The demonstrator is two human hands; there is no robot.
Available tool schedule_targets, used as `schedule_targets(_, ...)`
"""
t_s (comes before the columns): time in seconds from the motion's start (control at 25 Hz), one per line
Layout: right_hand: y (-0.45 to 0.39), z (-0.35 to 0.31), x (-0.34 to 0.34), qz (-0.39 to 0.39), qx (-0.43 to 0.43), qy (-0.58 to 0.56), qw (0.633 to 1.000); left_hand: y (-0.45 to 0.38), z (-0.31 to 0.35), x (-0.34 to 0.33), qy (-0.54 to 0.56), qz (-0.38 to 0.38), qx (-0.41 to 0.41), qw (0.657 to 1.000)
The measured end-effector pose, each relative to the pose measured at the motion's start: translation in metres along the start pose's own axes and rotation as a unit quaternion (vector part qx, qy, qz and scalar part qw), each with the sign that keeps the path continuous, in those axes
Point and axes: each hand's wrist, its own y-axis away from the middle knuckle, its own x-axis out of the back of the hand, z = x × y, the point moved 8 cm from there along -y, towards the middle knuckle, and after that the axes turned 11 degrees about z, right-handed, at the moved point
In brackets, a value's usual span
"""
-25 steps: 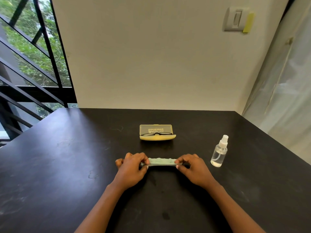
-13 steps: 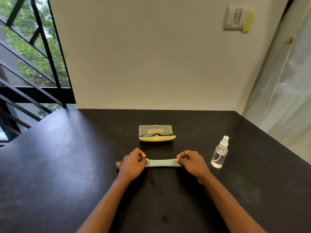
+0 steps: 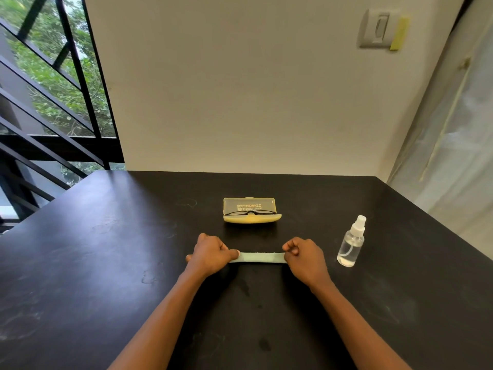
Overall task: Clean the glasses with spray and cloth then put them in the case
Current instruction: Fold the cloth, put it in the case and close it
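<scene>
A pale green cloth [image 3: 260, 257], folded into a narrow strip, lies stretched on the black table [image 3: 106, 263] between my two hands. My left hand [image 3: 210, 256] pinches its left end and my right hand [image 3: 305, 257] pinches its right end, fingers curled. Behind the cloth stands an open yellow glasses case [image 3: 250, 212], lid raised, with black-framed glasses [image 3: 250, 212] lying inside it. A clear spray bottle [image 3: 350, 245] with a white nozzle stands upright to the right of my right hand.
A cream wall rises behind the table, with a light switch [image 3: 378, 30] high on the right. A black-framed window [image 3: 53, 102] is on the left and a plastic-covered surface [image 3: 453, 156] on the right.
Both hands have folded the cloth into a narrower strip and curled more tightly over its ends. The case and bottle have not moved.
</scene>
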Motion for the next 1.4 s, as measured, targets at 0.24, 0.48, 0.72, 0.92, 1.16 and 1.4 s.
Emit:
schedule_targets(0.24, 0.013, -0.015, 0.002, 0.020, 0.089, 0.089, 0.992, -0.006, 0.005, -0.008, -0.042, -0.041, 0.035, 0.998)
schedule_targets(0.48, 0.022, -0.022, 0.002, 0.012, 0.120, 0.128, 0.984, 0.001, 0.008, -0.006, 0.198, -0.036, 0.159, 0.967)
schedule_targets(0.72, 0.037, -0.039, 0.001, -0.010, 0.172, 0.222, 0.960, 0.022, 0.002, -0.013, 0.377, -0.067, 0.275, 0.882)
schedule_targets(0.92, 0.056, -0.058, -0.016, -0.073, 0.264, 0.295, 0.916, 0.021, -0.004, -0.010, 0.362, -0.018, 0.265, 0.894)
schedule_targets(1.16, 0.047, -0.033, 0.000, -0.063, 0.204, 0.339, 0.916, 0.021, -0.009, -0.007, 0.361, -0.001, 0.263, 0.895)
schedule_targets(1.4, 0.044, -0.028, 0.008, -0.052, 0.155, 0.328, 0.930, 0.023, -0.008, -0.005, 0.364, 0.001, 0.258, 0.895)
